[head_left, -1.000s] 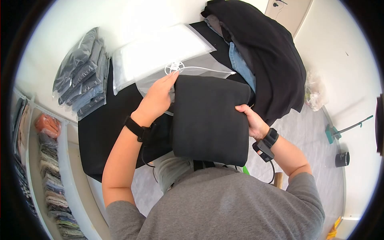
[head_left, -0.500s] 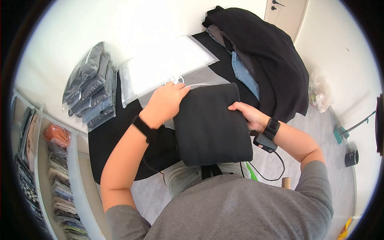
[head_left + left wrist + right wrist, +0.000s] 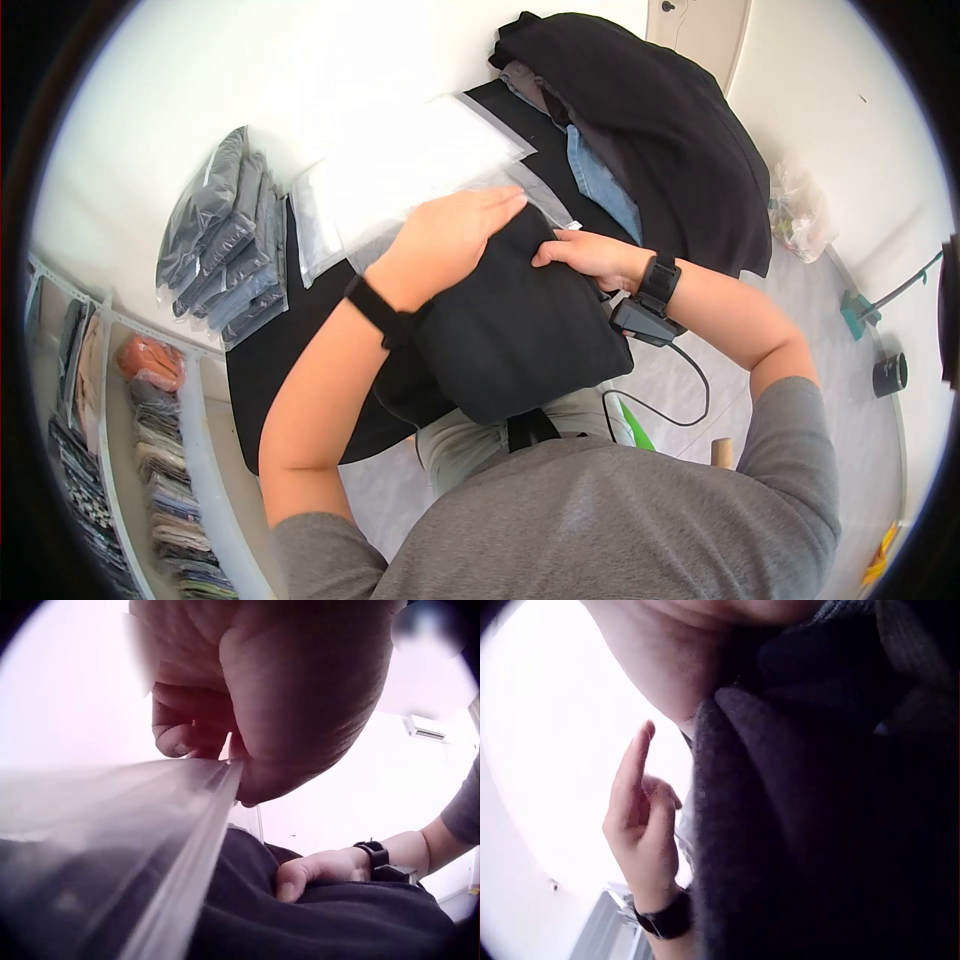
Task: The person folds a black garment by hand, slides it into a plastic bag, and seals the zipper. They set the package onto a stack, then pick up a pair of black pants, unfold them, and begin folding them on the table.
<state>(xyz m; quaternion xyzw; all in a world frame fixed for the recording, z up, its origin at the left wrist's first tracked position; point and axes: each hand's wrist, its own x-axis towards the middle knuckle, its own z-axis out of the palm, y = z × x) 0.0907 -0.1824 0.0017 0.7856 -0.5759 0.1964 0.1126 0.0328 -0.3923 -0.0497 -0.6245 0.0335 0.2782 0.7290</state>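
A folded black garment (image 3: 525,335) is held in front of the person's waist, its top edge tilted in the head view. My right hand (image 3: 595,258) grips its upper right side, thumb on the near face and the other fingers hidden behind the cloth. Over the garment's upper left is my left hand (image 3: 435,248). The left wrist view has its thumb and fingers pinching the edge of a clear plastic bag (image 3: 97,810), whose film lies over part of the black cloth. In the right wrist view, dark cloth (image 3: 780,825) fills much of the frame.
Bagged folded clothes (image 3: 225,240) stand stacked on the black-covered table at left. White plastic bags (image 3: 400,160) lie at the back. A heap of black clothing (image 3: 660,130) with blue denim (image 3: 600,185) is at right. Shelves (image 3: 125,470) of clothes line the left.
My left hand has moved right across the garment's top edge. The garment has tilted, and my right hand has shifted up and left on it. The white ring has gone out of sight.
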